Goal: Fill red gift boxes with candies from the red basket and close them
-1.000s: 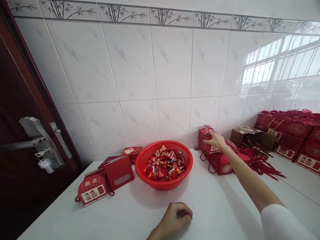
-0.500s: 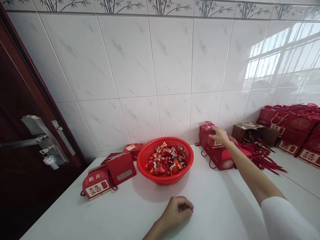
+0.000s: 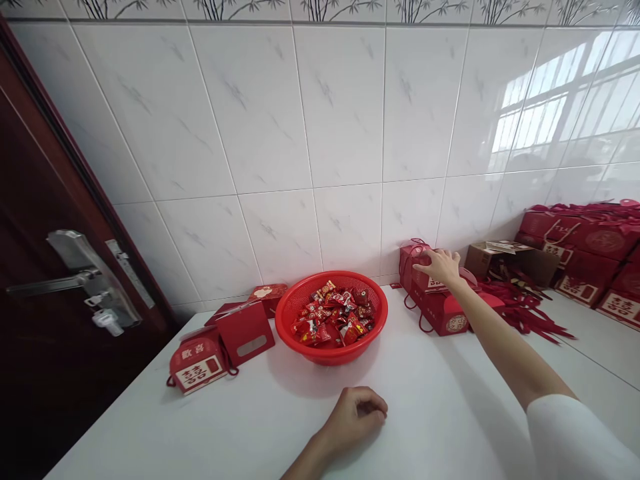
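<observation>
My right hand (image 3: pixel 440 267) is over a small red gift box (image 3: pixel 410 263) near the wall, its fingers spread and at least close to the box top. Beneath it, another red gift box (image 3: pixel 453 317) lies on the table, with dark red cord handles beside it. My left hand (image 3: pixel 356 417) rests on the white table, fingers curled in toward the thumb, with nothing visible in it. Just beyond the left hand stands a red plastic basket (image 3: pixel 287 333) of wrapped candies (image 3: pixel 337 313).
At left stand a closed red box (image 3: pixel 199 367) and a red box with a raised panel (image 3: pixel 247 337). Dark red ribbons (image 3: pixel 530 310) lie at right, before an open cardboard box (image 3: pixel 540 265) and stacked red boxes (image 3: pixel 585 277). A door handle (image 3: pixel 50 285) is far left.
The fingers of my right hand have spread wider over the small red box. My left hand has stayed in place. The view has shifted slightly.
</observation>
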`<action>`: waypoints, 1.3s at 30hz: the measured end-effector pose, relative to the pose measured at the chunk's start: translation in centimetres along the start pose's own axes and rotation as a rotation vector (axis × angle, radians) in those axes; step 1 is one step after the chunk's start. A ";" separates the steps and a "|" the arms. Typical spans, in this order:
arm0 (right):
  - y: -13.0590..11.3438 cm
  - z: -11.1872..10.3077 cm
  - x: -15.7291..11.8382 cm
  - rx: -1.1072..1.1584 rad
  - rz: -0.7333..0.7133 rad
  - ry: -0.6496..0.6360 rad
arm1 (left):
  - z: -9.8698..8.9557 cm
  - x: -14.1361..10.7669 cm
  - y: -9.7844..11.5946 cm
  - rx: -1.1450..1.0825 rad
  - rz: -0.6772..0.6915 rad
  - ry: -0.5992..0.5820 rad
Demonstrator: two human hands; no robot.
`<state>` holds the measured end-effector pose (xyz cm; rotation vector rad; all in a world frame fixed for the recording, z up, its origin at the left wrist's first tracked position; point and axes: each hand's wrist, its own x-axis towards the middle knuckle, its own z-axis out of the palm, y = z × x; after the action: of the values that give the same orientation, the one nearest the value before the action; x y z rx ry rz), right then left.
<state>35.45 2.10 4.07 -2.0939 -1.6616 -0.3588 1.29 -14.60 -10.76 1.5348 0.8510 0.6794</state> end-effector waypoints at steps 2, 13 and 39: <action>-0.2 -0.7 -0.2 -0.006 0.070 0.029 | 0.0 0.0 0.0 0.002 -0.003 -0.002; -5.0 -3.5 -10.3 0.661 -0.260 0.209 | -1.6 -0.6 3.5 0.108 0.013 -0.233; -7.7 1.0 -24.4 0.976 -0.355 -0.416 | -29.5 -9.9 14.7 0.645 -0.533 0.679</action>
<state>21.96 -16.83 -6.69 -1.1758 -1.8760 0.7100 -26.33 -6.72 8.29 1.5162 2.0623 0.5463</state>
